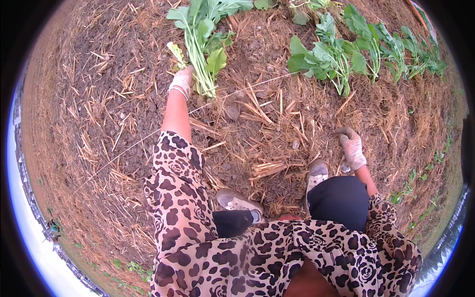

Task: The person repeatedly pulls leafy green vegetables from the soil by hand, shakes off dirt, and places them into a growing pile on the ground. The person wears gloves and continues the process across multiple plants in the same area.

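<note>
My left hand point(182, 80), in a pale work glove, is at the stems of a bunch of long-stemmed leafy greens point(200, 48) at the upper middle. Its fingers are partly hidden by the leaves, so whether it grips the bunch cannot be told. A small yellowed leaf point(177, 54) shows just above that hand. My right hand point(350, 146), in a soiled pale glove, is held low over the soil near my shoe, its fingers curled and apart, with nothing seen in it. More bunches of greens point(339, 68) lie in a row at the upper right.
A thin string point(128, 148) runs diagonally across the straw-covered soil point(122, 92), passing near the left bunch. My shoes point(317, 174) stand near the lower middle, by a clump of straw point(269, 169). Low green plants point(404, 189) grow at the right. More greens point(311, 5) lie at the top.
</note>
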A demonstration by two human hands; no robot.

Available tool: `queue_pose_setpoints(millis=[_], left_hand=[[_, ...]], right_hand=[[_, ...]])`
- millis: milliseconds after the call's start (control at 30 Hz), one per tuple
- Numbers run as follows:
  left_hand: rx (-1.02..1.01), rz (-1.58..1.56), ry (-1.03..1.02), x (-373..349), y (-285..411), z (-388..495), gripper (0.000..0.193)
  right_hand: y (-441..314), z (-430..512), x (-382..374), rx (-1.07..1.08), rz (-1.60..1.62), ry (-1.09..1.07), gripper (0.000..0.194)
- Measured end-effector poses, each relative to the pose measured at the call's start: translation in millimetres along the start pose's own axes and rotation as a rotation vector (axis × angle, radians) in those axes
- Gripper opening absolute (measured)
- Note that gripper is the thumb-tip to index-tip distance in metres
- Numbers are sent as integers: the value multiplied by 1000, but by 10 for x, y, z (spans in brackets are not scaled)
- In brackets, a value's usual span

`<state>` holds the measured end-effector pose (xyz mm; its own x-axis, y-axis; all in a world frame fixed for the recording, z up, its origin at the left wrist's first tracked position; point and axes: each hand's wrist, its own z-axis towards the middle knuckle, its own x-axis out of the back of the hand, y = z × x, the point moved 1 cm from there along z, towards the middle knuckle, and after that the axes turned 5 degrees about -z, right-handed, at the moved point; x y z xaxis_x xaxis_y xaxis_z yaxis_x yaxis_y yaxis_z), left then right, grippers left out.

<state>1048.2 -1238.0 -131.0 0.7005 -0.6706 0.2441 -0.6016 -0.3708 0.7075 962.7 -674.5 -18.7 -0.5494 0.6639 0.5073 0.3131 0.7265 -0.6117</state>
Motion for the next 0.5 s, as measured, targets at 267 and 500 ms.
queue_pose_setpoints(millis=[267,500], left_hand=[[-90,256,243,170,-383,-147,73],[-66,917,150,-372,-200,-227,54]], right_hand=[[260,94,-257,24,164,-112,25],[346,-17,-234,83,116,-157,25]])
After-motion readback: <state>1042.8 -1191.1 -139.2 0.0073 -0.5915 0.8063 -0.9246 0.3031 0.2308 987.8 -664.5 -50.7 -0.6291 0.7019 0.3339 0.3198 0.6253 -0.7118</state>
